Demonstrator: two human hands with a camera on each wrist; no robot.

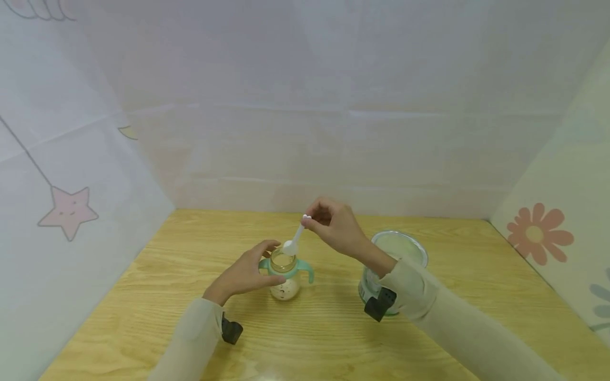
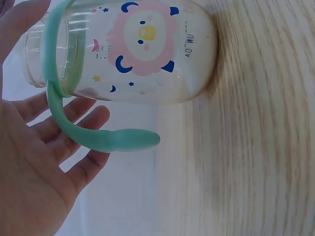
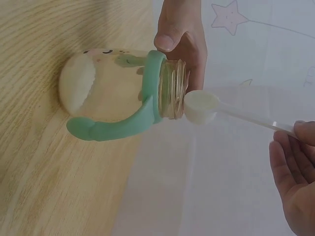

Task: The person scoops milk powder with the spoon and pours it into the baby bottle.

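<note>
A clear baby bottle [image 1: 285, 290] with a green two-handled collar [image 3: 151, 91] stands upright and uncapped on the table, white powder lying at its bottom. Around its collar curve the thumb and fingers of my left hand [image 1: 244, 274], steadying it beside one handle [image 2: 110, 140]. My right hand [image 1: 340, 228] pinches the end of a white measuring scoop [image 3: 202, 108] by its long handle. The scoop's bowl is at the bottle's open mouth [image 1: 283, 259] and holds pale powder. Whether the bowl touches the rim, I cannot tell.
A round tub [image 1: 400, 238] with a silvery rim stands right of the bottle, partly hidden by my right forearm. Printed cloth walls [image 1: 333, 159] enclose the wooden table [image 1: 324, 338] at the back and sides.
</note>
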